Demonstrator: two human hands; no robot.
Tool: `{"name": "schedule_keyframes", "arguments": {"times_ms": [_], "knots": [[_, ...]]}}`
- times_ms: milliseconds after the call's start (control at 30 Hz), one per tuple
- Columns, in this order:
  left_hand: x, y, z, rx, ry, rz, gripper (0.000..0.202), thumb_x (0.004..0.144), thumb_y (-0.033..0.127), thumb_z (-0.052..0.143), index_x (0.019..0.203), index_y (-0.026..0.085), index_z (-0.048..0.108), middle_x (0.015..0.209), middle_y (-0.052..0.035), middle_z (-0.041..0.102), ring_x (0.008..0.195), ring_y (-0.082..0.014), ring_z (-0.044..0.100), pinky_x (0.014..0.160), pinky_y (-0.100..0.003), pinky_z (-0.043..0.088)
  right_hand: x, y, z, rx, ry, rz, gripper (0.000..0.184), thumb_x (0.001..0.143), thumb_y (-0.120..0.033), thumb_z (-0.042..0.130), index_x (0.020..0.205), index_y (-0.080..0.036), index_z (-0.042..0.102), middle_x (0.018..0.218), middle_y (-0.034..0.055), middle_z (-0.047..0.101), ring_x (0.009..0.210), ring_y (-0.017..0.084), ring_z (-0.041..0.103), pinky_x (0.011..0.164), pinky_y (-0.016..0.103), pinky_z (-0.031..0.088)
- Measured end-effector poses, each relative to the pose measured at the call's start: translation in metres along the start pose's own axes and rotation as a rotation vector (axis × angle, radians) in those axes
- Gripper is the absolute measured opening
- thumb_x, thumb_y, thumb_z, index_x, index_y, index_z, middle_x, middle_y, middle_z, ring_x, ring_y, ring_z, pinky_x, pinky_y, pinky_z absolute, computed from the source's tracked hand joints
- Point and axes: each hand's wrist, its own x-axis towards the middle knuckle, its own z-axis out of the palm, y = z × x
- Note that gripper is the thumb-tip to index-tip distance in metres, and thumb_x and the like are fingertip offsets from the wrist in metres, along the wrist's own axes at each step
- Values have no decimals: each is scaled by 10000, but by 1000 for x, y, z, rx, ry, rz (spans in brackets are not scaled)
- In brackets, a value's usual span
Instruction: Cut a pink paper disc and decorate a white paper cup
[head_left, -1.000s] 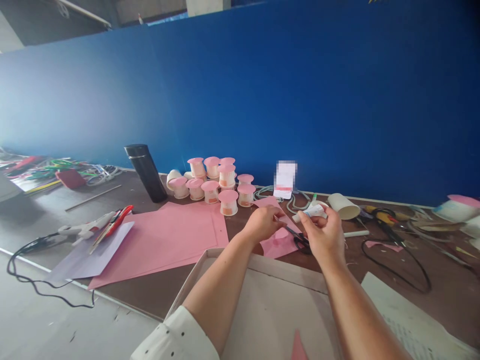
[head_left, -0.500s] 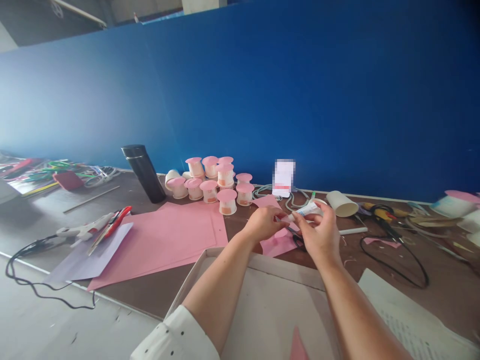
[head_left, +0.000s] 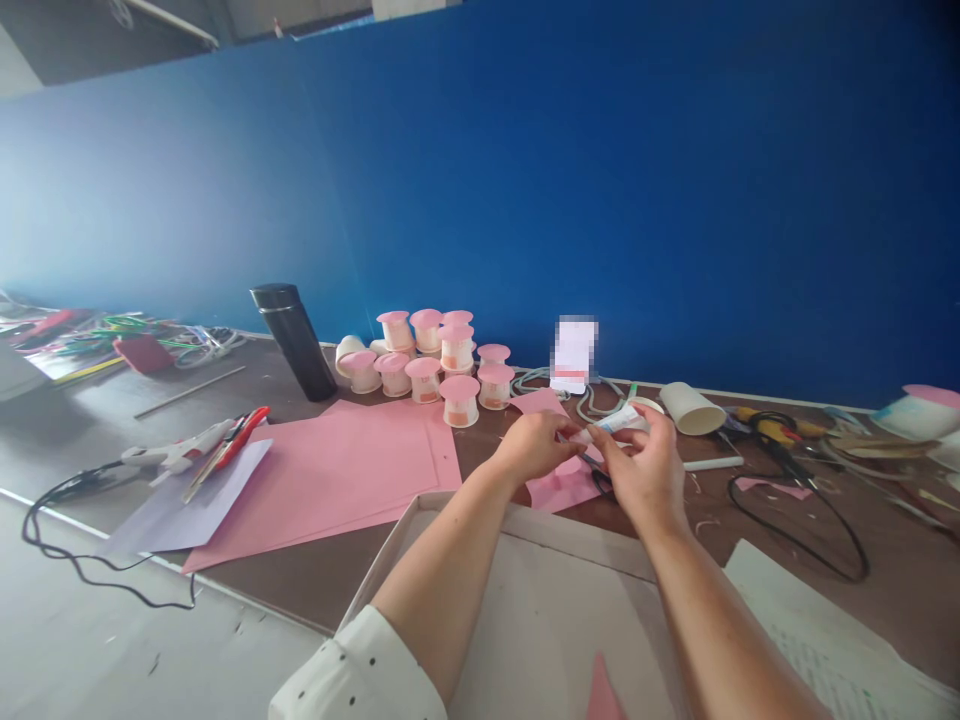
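My right hand (head_left: 646,468) is closed around a small white tube with blue print (head_left: 619,417), which lies tilted between thumb and fingers. My left hand (head_left: 536,446) pinches the tube's narrow left end, its fingertips close to my right thumb. A pale round rim, perhaps a paper cup, shows behind my right fingers. Under both hands lie cut pieces of pink paper (head_left: 561,488), with a dark looped thing, perhaps scissors handles (head_left: 601,480), beside them.
Several paper cups with pink discs (head_left: 460,400) stand at the back. A black flask (head_left: 294,345), pink sheets (head_left: 360,460) and a glue gun (head_left: 176,448) lie left. A bare cup (head_left: 691,408) and cables (head_left: 817,500) are right. A shallow box (head_left: 555,600) sits in front.
The whole view has shifted slightly, so everything appears a little further right. Both hands keep their hold on the tube, and my left fingertips have moved slightly along its end.
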Motion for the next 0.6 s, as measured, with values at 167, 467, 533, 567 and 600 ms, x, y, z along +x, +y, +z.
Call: {"name": "schedule_keyframes", "arguments": {"times_ms": [167,467,533,567,600], "knots": [[1,-1,1,2,9,-4,276,788,402,623,976,228,726,962,-20,715,834,-163,616,734,-239,459,-1,-4,-1,32,-34,48,670,701,-537,708,1240,-218,471,798,49,695,577,213,651,636,361,506],[1,-2,3,-3,20,5,233,806,396,590,837,209,725,807,-13,692,710,-140,579,645,-233,419,-3,3,4,13,-95,76,682,713,-559,688,1264,-213,482,788,48,690,644,236,667,634,363,503],[1,-2,4,-11,22,5,236,808,401,589,823,207,724,797,-11,691,721,-143,582,652,-235,420,-2,4,4,15,-101,81,698,712,-567,684,1270,-200,479,771,50,688,634,239,663,636,372,501],[1,-2,4,-18,23,6,238,809,402,589,817,206,723,797,-10,691,727,-143,585,654,-235,420,-2,4,4,21,-105,86,708,711,-570,681,1275,-195,476,767,51,687,625,238,661,634,373,501],[1,-1,4,-25,24,8,237,809,401,590,814,205,723,798,-9,691,731,-144,588,652,-234,419,-2,3,4,29,-108,91,716,710,-572,679,1280,-192,472,770,51,688,617,235,659,633,371,500]]}}
